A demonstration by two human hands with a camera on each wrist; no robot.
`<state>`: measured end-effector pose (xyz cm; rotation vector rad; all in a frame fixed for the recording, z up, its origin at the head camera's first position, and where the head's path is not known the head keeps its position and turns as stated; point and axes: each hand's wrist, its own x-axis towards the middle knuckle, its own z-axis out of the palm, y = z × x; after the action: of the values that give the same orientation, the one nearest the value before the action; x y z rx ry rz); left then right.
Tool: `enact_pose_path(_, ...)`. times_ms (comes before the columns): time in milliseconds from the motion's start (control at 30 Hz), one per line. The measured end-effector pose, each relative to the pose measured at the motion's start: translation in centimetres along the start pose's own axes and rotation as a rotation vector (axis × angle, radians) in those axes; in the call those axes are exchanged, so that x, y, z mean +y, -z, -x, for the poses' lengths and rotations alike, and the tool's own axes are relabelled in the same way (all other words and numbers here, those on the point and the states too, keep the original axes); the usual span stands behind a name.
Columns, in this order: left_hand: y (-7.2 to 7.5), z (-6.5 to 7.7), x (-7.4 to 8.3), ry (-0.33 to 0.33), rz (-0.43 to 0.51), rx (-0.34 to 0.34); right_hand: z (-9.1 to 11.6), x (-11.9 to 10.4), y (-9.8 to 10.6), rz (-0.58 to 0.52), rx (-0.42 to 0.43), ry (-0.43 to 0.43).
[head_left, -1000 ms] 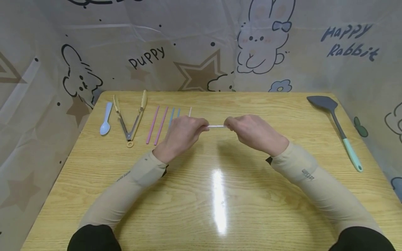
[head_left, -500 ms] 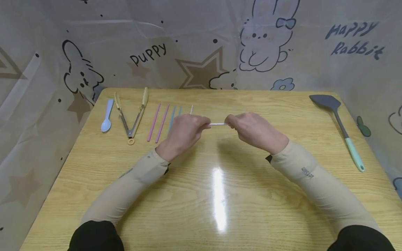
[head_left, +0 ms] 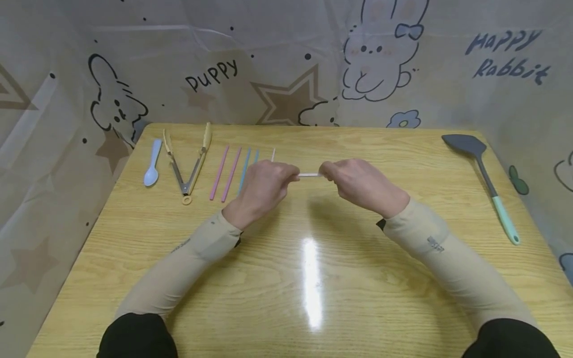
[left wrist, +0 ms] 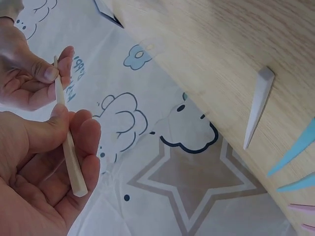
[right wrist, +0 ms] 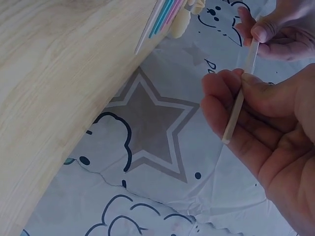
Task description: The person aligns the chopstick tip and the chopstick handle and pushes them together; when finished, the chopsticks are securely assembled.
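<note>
A white tapered chopstick (head_left: 309,175) is held level above the table, with one end in each hand. My left hand (head_left: 263,186) pinches its thick square end between thumb and fingers; in the left wrist view that end (left wrist: 75,172) lies across the curled fingers. At the thin end, my right hand (head_left: 364,185) pinches the stick, and its tip (right wrist: 230,130) pokes out past the fingers in the right wrist view. A second white chopstick (left wrist: 259,105) lies on the table behind the left hand, which partly covers it in the head view.
Left of the hands lie two pink chopsticks (head_left: 231,175), two blue chopsticks (head_left: 244,170), metal tongs (head_left: 188,185) with cream tips and a light-blue spoon (head_left: 151,171). A spatula (head_left: 481,164) with mint handle lies at the right. A printed cloth (head_left: 215,44) hangs behind the wooden table (head_left: 268,298).
The head view has tilted slightly, so the scene sits a little higher in it. Both hands keep holding the white chopstick in almost the same place.
</note>
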<state>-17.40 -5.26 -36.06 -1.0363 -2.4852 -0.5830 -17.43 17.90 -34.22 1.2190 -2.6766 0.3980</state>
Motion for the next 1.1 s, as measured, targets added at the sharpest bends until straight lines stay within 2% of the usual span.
enact_pose_path(267,-0.1,0.1,0.0,-0.006,0.014,0.020,-0.2,0.0,0.0,-0.002,0.000,0.008)
enact_pose_path(433,-0.2,0.2,0.1,0.000,0.015,0.001,-0.1,0.1,0.0,-0.013,-0.006,0.015)
enact_pose_path(533,-0.1,0.3,0.1,0.008,-0.021,-0.054,0.0,0.1,0.1,0.011,-0.024,0.044)
enact_pose_path(700,0.4,0.1,0.7,0.045,-0.084,-0.230,-0.1,0.0,0.3,0.095,-0.067,0.077)
enact_pose_path(833,0.6,-0.1,1.2,0.092,-0.032,-0.330,-0.4,0.0,0.2,0.151,-0.089,0.118)
enact_pose_path(933,0.4,-0.2,1.2,0.116,0.037,-0.358,-0.6,0.0,0.0,0.173,-0.070,0.163)
enact_pose_path(1100,-0.2,-0.3,1.0,0.134,0.132,-0.348,-0.8,0.4,0.2,0.184,0.015,0.209)
